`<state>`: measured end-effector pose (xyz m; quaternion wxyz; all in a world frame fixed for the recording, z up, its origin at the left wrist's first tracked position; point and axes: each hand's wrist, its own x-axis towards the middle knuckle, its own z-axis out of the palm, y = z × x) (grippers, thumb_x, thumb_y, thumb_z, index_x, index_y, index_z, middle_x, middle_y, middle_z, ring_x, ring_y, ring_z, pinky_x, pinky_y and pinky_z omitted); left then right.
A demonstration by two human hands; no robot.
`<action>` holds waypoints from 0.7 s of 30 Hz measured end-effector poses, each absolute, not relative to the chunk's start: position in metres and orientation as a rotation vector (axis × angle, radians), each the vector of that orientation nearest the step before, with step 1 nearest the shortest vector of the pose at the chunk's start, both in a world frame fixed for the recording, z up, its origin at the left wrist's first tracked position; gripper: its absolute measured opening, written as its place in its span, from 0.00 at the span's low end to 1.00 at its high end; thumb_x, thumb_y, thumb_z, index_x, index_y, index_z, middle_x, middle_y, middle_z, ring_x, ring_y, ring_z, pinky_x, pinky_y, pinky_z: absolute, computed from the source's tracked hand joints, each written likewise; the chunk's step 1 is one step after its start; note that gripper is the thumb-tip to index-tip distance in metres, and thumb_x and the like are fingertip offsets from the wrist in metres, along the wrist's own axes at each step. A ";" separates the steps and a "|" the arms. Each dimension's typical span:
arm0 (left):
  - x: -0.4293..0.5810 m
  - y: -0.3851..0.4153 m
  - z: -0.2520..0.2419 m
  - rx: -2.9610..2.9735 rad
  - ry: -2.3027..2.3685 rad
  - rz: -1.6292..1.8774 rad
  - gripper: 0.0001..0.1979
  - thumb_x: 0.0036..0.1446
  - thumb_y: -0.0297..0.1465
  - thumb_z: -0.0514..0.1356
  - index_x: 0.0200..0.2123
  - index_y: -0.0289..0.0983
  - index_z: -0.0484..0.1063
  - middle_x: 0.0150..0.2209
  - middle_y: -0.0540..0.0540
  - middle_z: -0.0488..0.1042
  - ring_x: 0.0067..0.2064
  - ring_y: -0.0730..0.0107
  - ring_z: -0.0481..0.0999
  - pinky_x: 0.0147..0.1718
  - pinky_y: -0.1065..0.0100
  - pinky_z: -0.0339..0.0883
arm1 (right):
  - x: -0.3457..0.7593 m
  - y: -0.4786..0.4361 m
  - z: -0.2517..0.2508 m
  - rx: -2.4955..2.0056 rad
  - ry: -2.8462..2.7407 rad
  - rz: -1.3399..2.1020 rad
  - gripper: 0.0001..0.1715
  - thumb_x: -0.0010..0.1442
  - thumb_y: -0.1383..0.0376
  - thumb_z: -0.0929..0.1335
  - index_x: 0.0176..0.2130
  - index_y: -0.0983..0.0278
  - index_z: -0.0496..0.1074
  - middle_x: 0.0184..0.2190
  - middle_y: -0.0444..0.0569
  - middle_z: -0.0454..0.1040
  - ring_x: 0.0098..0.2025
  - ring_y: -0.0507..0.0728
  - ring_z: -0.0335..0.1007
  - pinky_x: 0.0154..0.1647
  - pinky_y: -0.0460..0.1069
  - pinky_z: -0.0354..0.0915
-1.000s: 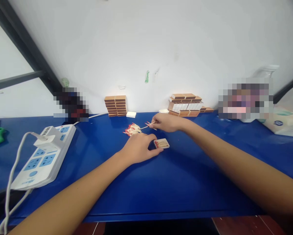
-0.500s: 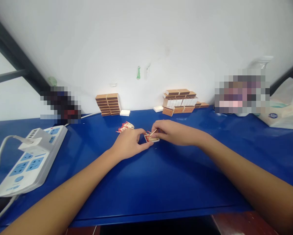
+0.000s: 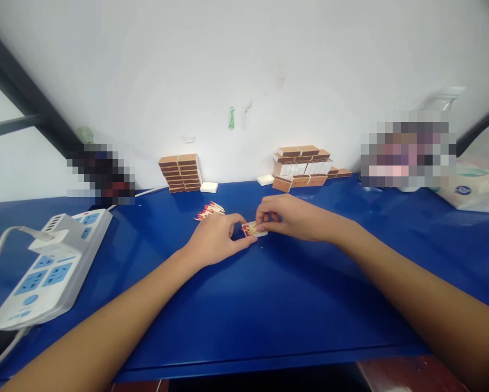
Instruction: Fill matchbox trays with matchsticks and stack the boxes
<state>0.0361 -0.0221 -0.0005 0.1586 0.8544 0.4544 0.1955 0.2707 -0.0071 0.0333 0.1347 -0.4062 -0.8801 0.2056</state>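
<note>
A small white matchbox tray (image 3: 262, 234) lies on the blue table, holding red-headed matches (image 3: 250, 229). My left hand (image 3: 215, 238) steadies its left end, with the thumb along the near side and the index finger at the far side. At the tray's right end, my right hand (image 3: 280, 216) has thumb and fingertips pinched low among the matches, on a match that the fingers mostly cover. Just behind my left hand is a loose pile of red-headed matches (image 3: 210, 210), partly hidden by it.
Stacked brown matchboxes (image 3: 179, 174) stand against the wall at left, and another matchbox stack (image 3: 300, 169) at right. Two white trays (image 3: 209, 187) lie beside the stacks. A power strip (image 3: 60, 267) with a white cable occupies the left, a tissue pack (image 3: 472, 188) the far right.
The match in my right fingers has gone from slanting above the tray to low among the others. My left hand keeps its place at the tray.
</note>
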 end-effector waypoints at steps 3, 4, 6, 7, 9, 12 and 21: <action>0.037 -0.022 -0.001 2.452 1.301 0.558 0.21 0.59 0.50 0.65 0.43 0.40 0.80 0.22 0.53 0.69 0.24 0.72 0.66 0.26 0.67 0.51 | 0.270 -0.007 0.033 -1.217 -2.534 0.658 0.11 0.64 0.57 0.70 0.36 0.62 0.77 0.34 0.47 0.75 0.33 0.53 0.66 0.33 0.49 0.57; 0.037 -0.022 -0.001 2.455 1.298 0.558 0.20 0.60 0.50 0.65 0.43 0.40 0.80 0.22 0.53 0.69 0.24 0.72 0.66 0.26 0.67 0.51 | 0.270 -0.007 0.032 -1.225 -2.531 0.669 0.11 0.64 0.57 0.70 0.36 0.62 0.77 0.34 0.47 0.75 0.33 0.53 0.66 0.33 0.49 0.57; 0.037 -0.021 -0.002 2.458 1.291 0.561 0.20 0.60 0.50 0.65 0.43 0.40 0.80 0.22 0.53 0.69 0.24 0.72 0.66 0.25 0.67 0.51 | 0.269 -0.007 0.031 -1.244 -2.524 0.686 0.11 0.64 0.57 0.70 0.37 0.62 0.76 0.34 0.48 0.75 0.32 0.53 0.66 0.32 0.49 0.57; 0.037 -0.021 -0.003 2.460 1.288 0.564 0.20 0.60 0.50 0.64 0.43 0.40 0.80 0.22 0.53 0.69 0.24 0.72 0.66 0.25 0.67 0.51 | 0.269 -0.007 0.031 -1.251 -2.521 0.704 0.11 0.65 0.57 0.70 0.37 0.62 0.76 0.34 0.47 0.75 0.32 0.53 0.66 0.32 0.49 0.57; 0.036 -0.021 -0.003 2.465 1.284 0.568 0.20 0.60 0.50 0.64 0.43 0.40 0.79 0.22 0.53 0.69 0.23 0.72 0.66 0.25 0.68 0.50 | 0.268 -0.007 0.031 -1.245 -2.521 0.749 0.11 0.65 0.57 0.70 0.37 0.62 0.76 0.34 0.47 0.75 0.32 0.53 0.66 0.32 0.49 0.57; 0.036 -0.021 -0.004 2.467 1.287 0.570 0.20 0.60 0.50 0.64 0.42 0.40 0.79 0.22 0.53 0.69 0.24 0.72 0.66 0.25 0.68 0.50 | 0.269 -0.005 0.031 -1.226 -2.514 0.775 0.13 0.65 0.55 0.70 0.37 0.62 0.76 0.32 0.46 0.74 0.31 0.52 0.65 0.32 0.49 0.57; 0.036 -0.021 -0.004 2.472 1.285 0.559 0.21 0.60 0.50 0.64 0.44 0.40 0.80 0.22 0.53 0.70 0.24 0.71 0.67 0.25 0.67 0.51 | 0.275 0.000 0.030 -1.202 -2.563 0.769 0.13 0.65 0.55 0.69 0.36 0.62 0.77 0.34 0.47 0.74 0.33 0.53 0.66 0.33 0.49 0.58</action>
